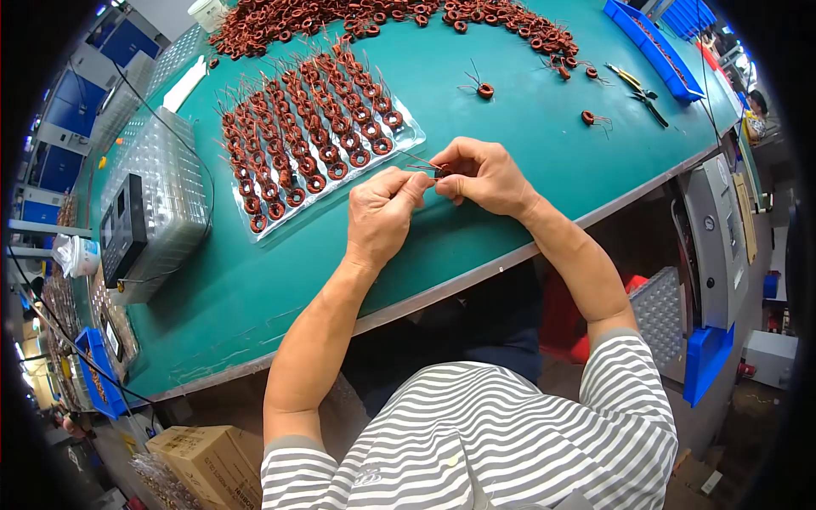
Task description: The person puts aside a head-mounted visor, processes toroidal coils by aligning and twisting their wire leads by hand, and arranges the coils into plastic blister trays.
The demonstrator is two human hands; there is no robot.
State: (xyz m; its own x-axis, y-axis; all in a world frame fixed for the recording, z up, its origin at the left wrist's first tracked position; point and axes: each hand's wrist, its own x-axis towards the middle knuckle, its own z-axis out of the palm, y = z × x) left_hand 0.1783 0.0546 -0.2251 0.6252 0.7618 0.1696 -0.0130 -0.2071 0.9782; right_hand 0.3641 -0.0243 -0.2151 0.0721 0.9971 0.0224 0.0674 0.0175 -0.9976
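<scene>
In the head view, a copper-wound toroid coil with thin wire leads is held just above the green table, near its front edge. My right hand pinches this coil between thumb and fingers, which partly cover it. My left hand is closed in a pinch at the coil's side, on its wire lead; the exact contact is hidden by the fingertips. Just beyond my hands lies a clear plastic tray, filled with rows of similar toroid coils whose leads point away from me.
A large heap of coils spreads along the table's far side. Loose coils, pliers, dark-handled cutters and a blue bin lie to the right. Stacked clear trays and a black display box stand left.
</scene>
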